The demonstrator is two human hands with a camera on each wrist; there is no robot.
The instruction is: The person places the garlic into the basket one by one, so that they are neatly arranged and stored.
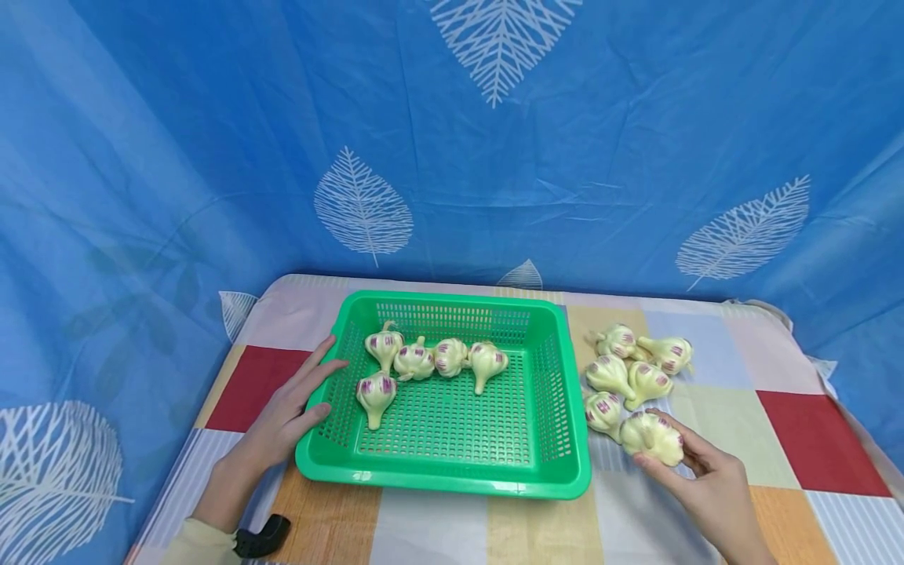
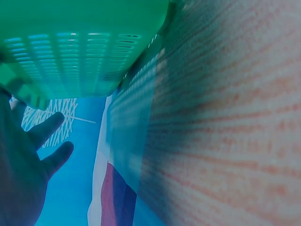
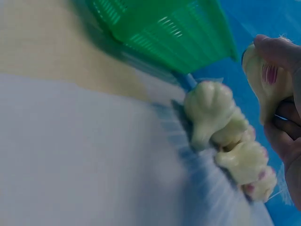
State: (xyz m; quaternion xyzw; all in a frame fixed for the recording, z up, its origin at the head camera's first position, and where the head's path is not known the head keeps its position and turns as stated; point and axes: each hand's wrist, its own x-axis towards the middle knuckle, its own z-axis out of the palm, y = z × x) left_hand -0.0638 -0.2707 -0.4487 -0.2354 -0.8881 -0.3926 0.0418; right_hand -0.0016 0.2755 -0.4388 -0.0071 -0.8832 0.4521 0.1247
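A green plastic basket [image 1: 452, 488] with slotted walls stands on the table, several garlic bulbs [image 1: 377, 395] lying along its back and left side. My left hand [image 1: 282, 420] rests at the basket's left rim, fingers spread and fairly straight; the left wrist view shows those fingers [image 2: 49, 129] beside the basket wall. To the right of the basket, my right hand [image 1: 706, 475] pinches a garlic bulb [image 1: 653, 439] between thumb and fingers. The right wrist view shows this held bulb [image 3: 265, 77] raised above the cloth. Several more garlic bulbs [image 1: 627, 369] lie in a pile just beyond it.
A patchwork-checked cloth [image 1: 424, 530] covers the table. Blue curtain [image 1: 600, 157] with white leaf prints hangs behind and along both sides. A black band [image 1: 263, 537] is on the left wrist. The loose pile sits close against the basket's right wall.
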